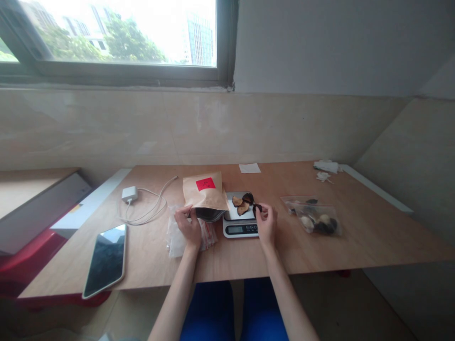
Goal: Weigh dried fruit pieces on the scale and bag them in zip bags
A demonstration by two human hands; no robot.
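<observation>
My left hand (pixel 188 226) grips the near edge of a brown kraft paper bag (pixel 194 192) with a red label, its dark mouth open toward me. My right hand (pixel 266 222) pinches a dark dried slice (pixel 257 208) at the right edge of a white kitchen scale (pixel 227 232). Several dried slices (pixel 243 207), dark-rimmed with tan faces, lie on the scale's plate. The digits on its display are too small to read. Beneath my left hand and the bag lie clear zip bags (pixel 176 239) with red seal strips.
Filled zip bags (pixel 320 220) with dark and pale pieces lie on the right. A tablet (pixel 105 260) rests at the left front edge, with a charger (pixel 130 193) and white cable behind it. White paper (pixel 250 168) lies at the back; crumpled white items (pixel 326 166) sit back right.
</observation>
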